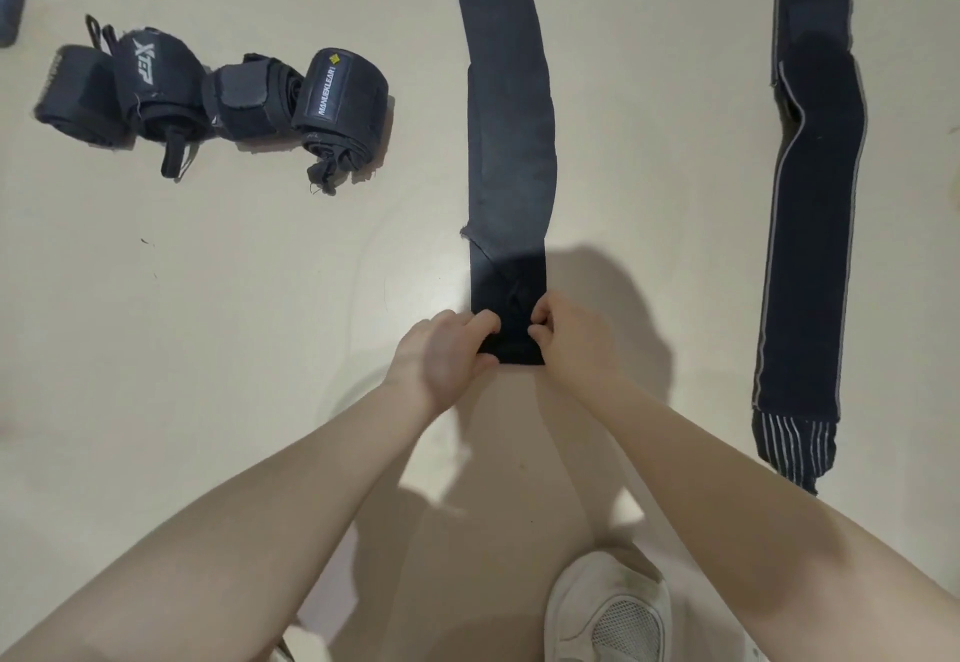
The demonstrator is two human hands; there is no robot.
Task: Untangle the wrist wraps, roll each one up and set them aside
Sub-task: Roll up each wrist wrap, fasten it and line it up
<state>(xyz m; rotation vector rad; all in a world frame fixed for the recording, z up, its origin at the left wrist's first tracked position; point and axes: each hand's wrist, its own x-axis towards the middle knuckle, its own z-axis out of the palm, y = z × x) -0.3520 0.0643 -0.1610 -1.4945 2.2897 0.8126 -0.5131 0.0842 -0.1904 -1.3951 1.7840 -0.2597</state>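
A long black wrist wrap [506, 142] lies stretched out flat on the pale floor, running away from me. My left hand [447, 357] and my right hand [569, 344] pinch its near end from either side, where the first fold of a roll is forming. A second unrolled wrap [815, 225], black with grey striped edges, lies straight along the floor to the right. Several rolled-up wraps [208, 100] sit in a row at the far left, one marked XEP and one marked MANUEKLEAR.
My white shoe [608, 609] stands on the floor at the bottom, right of centre. Dark objects [13, 1] poke in at the top left corner. Bare floor lies between the rolled wraps and the stretched wrap.
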